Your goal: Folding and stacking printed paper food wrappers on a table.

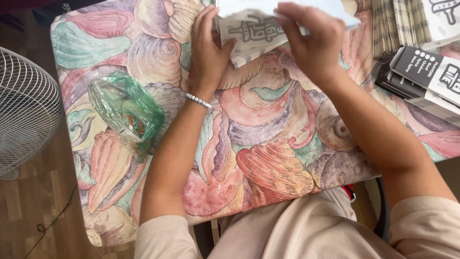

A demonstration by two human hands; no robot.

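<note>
Both of my hands hold a flat white cardboard piece point(254, 29) with grey print at the far middle of the table. My left hand point(207, 48) grips its left edge, thumb on top. My right hand point(311, 41) pinches its right part from above, covering some of it. A white bead bracelet point(198, 100) sits on my left wrist. The cardboard hangs just above a tablecloth point(268, 139) printed with pastel seashells.
A clear green plastic bag point(127, 110) holding small coloured bits lies at the left. Stacks of flat black-and-white cartons point(426, 72) and striped folded sheets point(390, 26) fill the far right. A white floor fan point(24, 110) stands left of the table on wood flooring.
</note>
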